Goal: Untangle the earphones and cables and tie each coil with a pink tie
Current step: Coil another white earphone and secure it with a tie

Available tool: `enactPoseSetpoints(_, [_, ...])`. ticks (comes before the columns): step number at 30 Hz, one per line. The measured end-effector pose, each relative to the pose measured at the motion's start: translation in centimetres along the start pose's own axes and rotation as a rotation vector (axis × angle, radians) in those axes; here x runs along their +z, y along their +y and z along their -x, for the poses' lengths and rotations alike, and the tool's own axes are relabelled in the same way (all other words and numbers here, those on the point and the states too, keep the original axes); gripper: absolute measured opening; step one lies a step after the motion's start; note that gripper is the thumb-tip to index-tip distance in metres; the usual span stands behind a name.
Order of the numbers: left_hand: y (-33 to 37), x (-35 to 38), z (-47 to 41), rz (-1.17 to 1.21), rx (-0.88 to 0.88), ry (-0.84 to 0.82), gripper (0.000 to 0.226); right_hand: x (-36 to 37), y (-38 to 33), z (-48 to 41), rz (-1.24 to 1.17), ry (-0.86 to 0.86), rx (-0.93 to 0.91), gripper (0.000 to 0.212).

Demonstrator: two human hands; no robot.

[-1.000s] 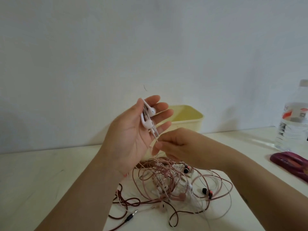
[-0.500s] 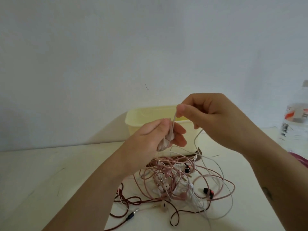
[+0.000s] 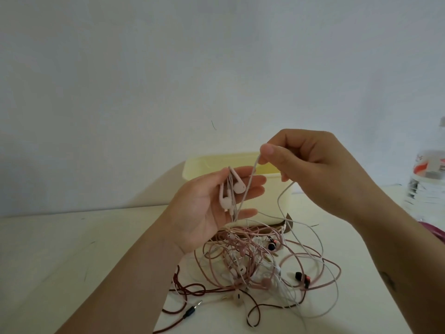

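My left hand (image 3: 204, 208) is raised palm up above the table, with two white earbuds (image 3: 237, 188) lying across its fingers and the thumb pinning their stems. Their white cable (image 3: 248, 189) runs up to my right hand (image 3: 310, 169), which pinches it between thumb and forefinger, higher and to the right. From there the cable drops into a tangle of pink, white and dark red earphone cables (image 3: 252, 259) on the table below both hands. No pink tie shows clearly.
A pale yellow plastic box (image 3: 204, 162) stands behind the tangle against the wall. A water bottle (image 3: 428, 186) and a magenta object (image 3: 433, 231) sit at the right edge. A dark red braided cable with a black jack plug (image 3: 189, 314) trails toward the front.
My right hand rose from under my left hand to the upper right, drawing the white cable up. My left hand closed, then spread palm up, showing the earbuds.
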State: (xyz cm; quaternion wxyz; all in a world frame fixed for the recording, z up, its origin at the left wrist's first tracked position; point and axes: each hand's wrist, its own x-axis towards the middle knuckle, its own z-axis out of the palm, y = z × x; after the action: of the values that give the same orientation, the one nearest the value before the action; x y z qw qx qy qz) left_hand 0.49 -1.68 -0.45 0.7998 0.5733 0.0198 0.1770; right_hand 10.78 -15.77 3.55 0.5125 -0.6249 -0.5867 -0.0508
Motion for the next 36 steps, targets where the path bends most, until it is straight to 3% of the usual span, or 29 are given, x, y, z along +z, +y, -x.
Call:
enactPoseSetpoints(4, [0.0,-0.2,-0.1,0.150,-0.002,0.067,0.035,-0.2,0.2,0.0,0.004,0.013,0.000,0.028])
enactPoseSetpoints(10, [-0.6,0.5,0.2,-0.372,0.088,0.031,0.038,0.4,0.2,0.0,0.006,-0.022,-0.016,0.026])
enactPoseSetpoints(13, [-0.9,1.2,0.5,-0.419,0.112,-0.048,0.039,0.3,0.5,-0.2,-0.007,0.033,0.000,0.025])
enactPoseSetpoints(18, [-0.5,2.0,0.8,-0.268,0.157,-0.184,0.041,0.8,2.5,-0.5,-0.139,0.092,0.101,0.029])
enactPoseSetpoints(21, [0.6,2.3,1.1,0.051,0.156,-0.273,0.041,2.2,3.8,-0.5,-0.191,-0.051,0.151,0.031])
enactPoseSetpoints(25, [1.8,1.6,1.0,0.221,0.266,-0.111,0.038,3.7,3.5,0.2,-0.106,-0.352,0.220,0.035])
enactPoseSetpoints(28, [1.9,0.3,0.3,0.032,0.334,0.047,0.038,4.0,2.7,0.5,0.034,-0.504,0.200,0.033])
enactPoseSetpoints(31, [1.0,-0.9,-0.1,-0.294,0.315,0.135,0.039,3.5,1.7,0.5,0.119,-0.464,0.142,0.027])
enactPoseSetpoints(34, [0.2,-1.2,0.2,-0.649,0.277,0.088,0.041,2.8,0.9,0.5,0.103,-0.401,0.093,0.025])
enactPoseSetpoints(36, [0.1,-0.9,0.4,-0.711,0.239,0.029,0.044,2.2,0.7,0.4,0.081,-0.341,0.093,0.026])
